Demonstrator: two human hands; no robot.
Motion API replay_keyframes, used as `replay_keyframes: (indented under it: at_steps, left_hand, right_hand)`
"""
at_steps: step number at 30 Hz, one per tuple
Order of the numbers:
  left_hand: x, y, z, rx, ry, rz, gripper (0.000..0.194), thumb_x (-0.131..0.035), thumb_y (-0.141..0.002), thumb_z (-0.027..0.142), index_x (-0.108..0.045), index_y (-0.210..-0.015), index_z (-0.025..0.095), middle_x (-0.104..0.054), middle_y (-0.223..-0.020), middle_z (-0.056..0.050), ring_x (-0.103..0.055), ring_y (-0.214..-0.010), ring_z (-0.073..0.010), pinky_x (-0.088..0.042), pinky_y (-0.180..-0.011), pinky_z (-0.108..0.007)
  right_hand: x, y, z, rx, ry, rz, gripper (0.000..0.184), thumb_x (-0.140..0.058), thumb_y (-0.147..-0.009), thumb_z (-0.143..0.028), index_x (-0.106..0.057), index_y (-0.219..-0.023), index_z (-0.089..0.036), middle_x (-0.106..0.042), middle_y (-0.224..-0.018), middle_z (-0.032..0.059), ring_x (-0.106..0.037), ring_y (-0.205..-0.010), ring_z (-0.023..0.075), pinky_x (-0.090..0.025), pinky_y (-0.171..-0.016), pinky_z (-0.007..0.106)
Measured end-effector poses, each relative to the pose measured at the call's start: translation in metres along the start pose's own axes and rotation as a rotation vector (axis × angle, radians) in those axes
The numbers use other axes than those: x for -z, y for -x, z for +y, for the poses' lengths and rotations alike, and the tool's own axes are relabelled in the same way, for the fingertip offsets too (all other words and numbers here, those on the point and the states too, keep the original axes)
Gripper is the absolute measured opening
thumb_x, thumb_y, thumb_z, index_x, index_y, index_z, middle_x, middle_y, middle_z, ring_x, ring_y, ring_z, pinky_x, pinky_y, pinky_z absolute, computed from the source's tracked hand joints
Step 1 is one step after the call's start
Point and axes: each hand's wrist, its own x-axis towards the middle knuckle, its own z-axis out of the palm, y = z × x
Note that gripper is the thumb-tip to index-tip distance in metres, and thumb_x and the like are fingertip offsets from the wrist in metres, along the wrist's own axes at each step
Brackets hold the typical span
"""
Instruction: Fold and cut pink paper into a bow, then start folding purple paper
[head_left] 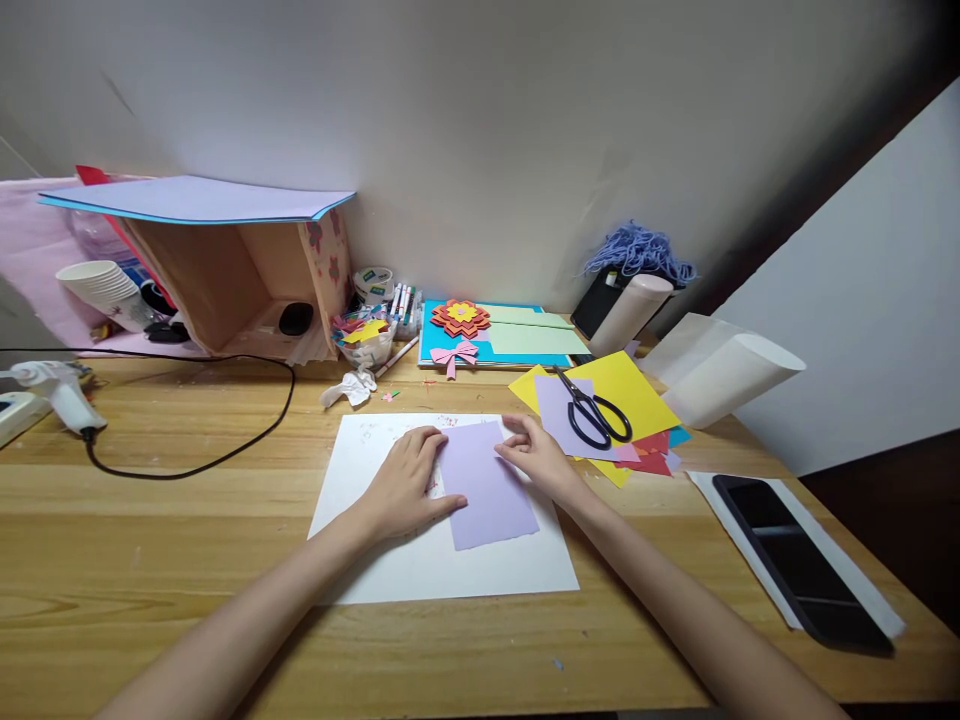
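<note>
A light purple sheet of paper (489, 490) lies on a larger white sheet (375, 570) in front of me. My left hand (409, 485) rests at its left side, thumb stretched onto the paper and the other fingers along the upper left edge. At the upper right corner is my right hand (536, 455), with bent fingers, a gap between them, and the tips touching the paper's edge. Neither hand visibly lifts the paper. Black-handled scissors (592, 412) lie to the right on another purple sheet (553, 405) and yellow paper (626, 390).
A glue gun (56, 390) and its black cable are at left, before an open box (262, 280). Behind stand a tub of scraps (367, 345) and a blue board with a paper flower (460, 318). At right are a phone (802, 560) and a white paper roll (739, 380).
</note>
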Motion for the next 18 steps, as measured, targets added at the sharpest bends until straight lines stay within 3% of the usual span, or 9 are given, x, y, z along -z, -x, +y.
replay_keyframes:
  at_steps: [4, 8, 11, 13, 16, 18]
  left_hand:
    - [0.002, 0.0, 0.002, 0.001, 0.004, -0.013, 0.066, -0.058, -0.069, 0.056, -0.04, -0.12, 0.018, -0.042, -0.119, -0.012, -0.039, -0.112, -0.0283, -0.034, -0.096, -0.046]
    - [0.001, 0.0, 0.002, 0.006, 0.006, -0.009, 0.065, -0.058, -0.069, 0.055, -0.04, -0.12, 0.018, -0.043, -0.119, -0.012, -0.039, -0.111, -0.0281, -0.035, -0.095, -0.045]
    - [0.001, 0.0, 0.002, 0.009, 0.0, -0.006, 0.066, -0.058, -0.069, 0.055, -0.04, -0.12, 0.018, -0.043, -0.119, -0.012, -0.039, -0.111, -0.0278, -0.035, -0.096, -0.045]
    - [0.002, 0.0, 0.002, 0.009, -0.002, -0.009, 0.067, -0.058, -0.069, 0.056, -0.04, -0.12, 0.017, -0.043, -0.12, -0.012, -0.039, -0.112, -0.0279, -0.034, -0.096, -0.045]
    - [0.008, 0.0, -0.001, -0.015, 0.005, -0.033, 0.062, -0.057, -0.072, 0.051, -0.04, -0.121, 0.017, -0.043, -0.121, -0.012, -0.039, -0.113, -0.0267, -0.034, -0.096, -0.043]
    - [0.014, 0.0, -0.003, -0.032, 0.021, -0.051, 0.054, -0.056, -0.076, 0.045, -0.041, -0.12, 0.019, -0.045, -0.12, -0.01, -0.041, -0.112, -0.025, -0.035, -0.096, -0.041]
  right_hand:
    - [0.009, 0.006, -0.012, -0.121, -0.235, -0.138, 0.039, -0.06, -0.072, -0.028, -0.055, -0.109, -0.017, -0.056, -0.117, 0.0124, -0.059, -0.089, 0.019, -0.051, -0.073, 0.031]
    - [0.012, 0.005, -0.015, -0.139, -0.17, -0.162, 0.039, -0.06, -0.073, -0.03, -0.057, -0.108, -0.015, -0.063, -0.102, 0.0097, -0.061, -0.078, 0.018, -0.05, -0.063, 0.028]
    - [0.01, 0.004, -0.012, -0.011, -0.03, -0.201, 0.03, -0.058, -0.074, -0.032, -0.063, -0.099, -0.015, -0.065, -0.093, 0.0067, -0.06, -0.076, 0.0182, -0.049, -0.064, 0.029]
    - [0.007, 0.006, -0.009, 0.119, 0.127, -0.155, 0.025, -0.057, -0.076, -0.031, -0.065, -0.095, -0.016, -0.065, -0.088, 0.0057, -0.059, -0.074, 0.0184, -0.048, -0.067, 0.031]
    - [0.003, 0.012, -0.008, 0.368, 0.388, -0.053, 0.022, -0.051, -0.081, -0.024, -0.065, -0.097, -0.019, -0.063, -0.088, 0.0065, -0.057, -0.08, 0.0198, -0.047, -0.072, 0.034]
    - [0.001, 0.018, -0.008, 0.542, 0.496, -0.092, 0.029, -0.047, -0.081, -0.015, -0.062, -0.106, -0.021, -0.063, -0.098, 0.0073, -0.056, -0.093, 0.0208, -0.046, -0.081, 0.037]
